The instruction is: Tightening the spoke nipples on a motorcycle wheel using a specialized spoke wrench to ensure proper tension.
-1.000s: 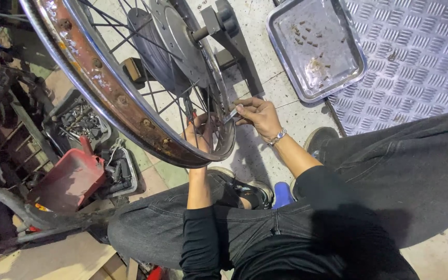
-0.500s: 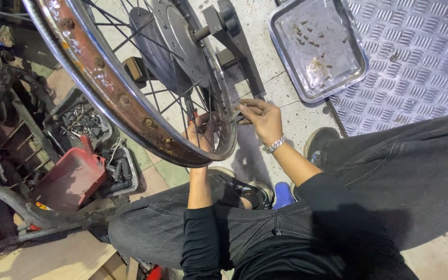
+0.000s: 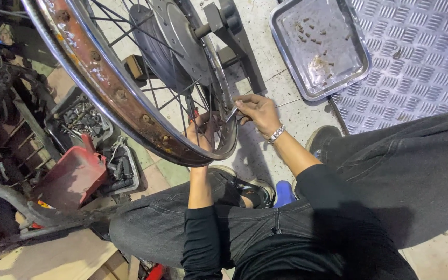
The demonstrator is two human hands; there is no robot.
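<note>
- My right hand [image 3: 257, 111] sits a touch lower and closer to the rim [image 3: 115, 96] than a second ago; fingers are pinched shut on a thin spoke [image 3: 291, 102] whose free end trails out to the right over the concrete floor [image 3: 265, 67].
- My left hand [image 3: 203, 132] has stayed inside the wheel, behind the spokes, fingers curled near the inner rim; whether it grips anything I cannot tell.
- The wheel has not turned: same rusty stretch of rim faces me, hub [image 3: 175, 33] held on the stand [image 3: 234, 46].
- Reading: the near end of the spoke now meets the rim, so the work looks to be at the seating stage, hands closing toward each other.
- Metal tray [image 3: 361, 67] with small bits lies well apart, upper right, untouched.
</note>
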